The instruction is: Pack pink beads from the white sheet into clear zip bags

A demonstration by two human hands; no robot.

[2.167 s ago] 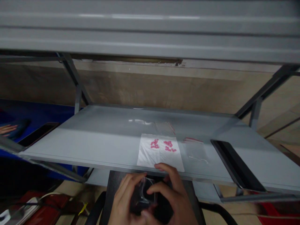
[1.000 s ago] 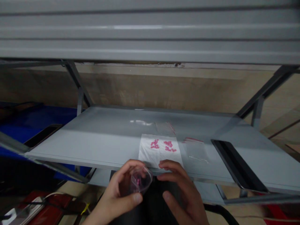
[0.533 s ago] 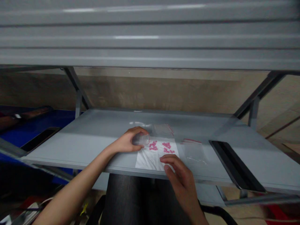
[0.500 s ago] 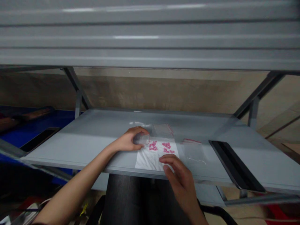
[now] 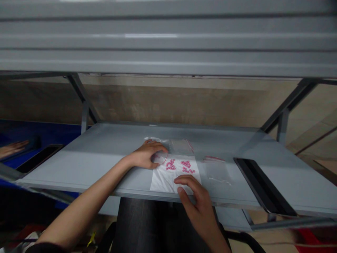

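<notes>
Left hand [image 5: 142,157], clear plastic cup [image 5: 160,157], pink beads [image 5: 170,164]

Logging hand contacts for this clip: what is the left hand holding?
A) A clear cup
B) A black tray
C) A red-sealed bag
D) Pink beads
A: the left hand is curled around the clear cup, at the edge of the white sheet.
</notes>
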